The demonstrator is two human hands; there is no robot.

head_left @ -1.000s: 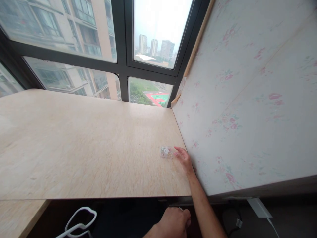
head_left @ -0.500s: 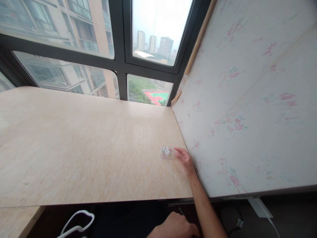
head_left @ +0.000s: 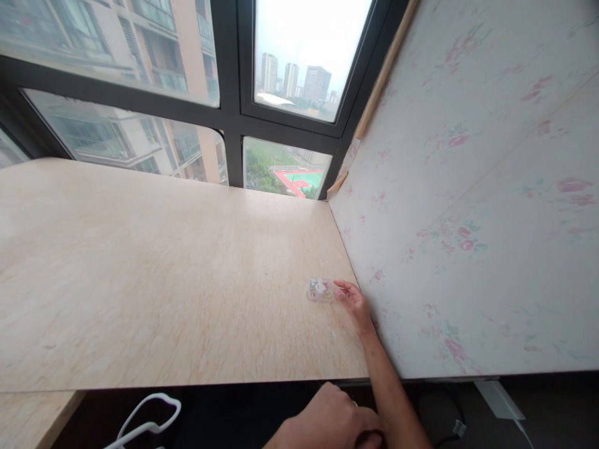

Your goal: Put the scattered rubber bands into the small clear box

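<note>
A small clear plastic box [head_left: 320,290] with a white cartoon-like figure and small coloured bits in it lies on the beige stone-look sill. Just off its right edge is my right hand [head_left: 353,302], its index finger and thumb stretched toward the box with a slight gap between them. I see nothing held in it. My left hand [head_left: 334,415] is curled into a fist at the bottom centre, below the sill's front edge and beside my right forearm. A dark curved thing and a tiny pale bit show by its fingers, too unclear to name.
The sill [head_left: 163,280] runs left from a flower-patterned wall [head_left: 468,187] close by my right arm. Dark window frames [head_left: 231,125] border the back. Below the front edge are a white looped object [head_left: 154,408] at left and a white strip [head_left: 498,399] with cables at right.
My left fist has risen slightly toward the sill edge, showing the dark thing by its fingers. My right hand has drawn back a little from the box. The view has shifted slightly.
</note>
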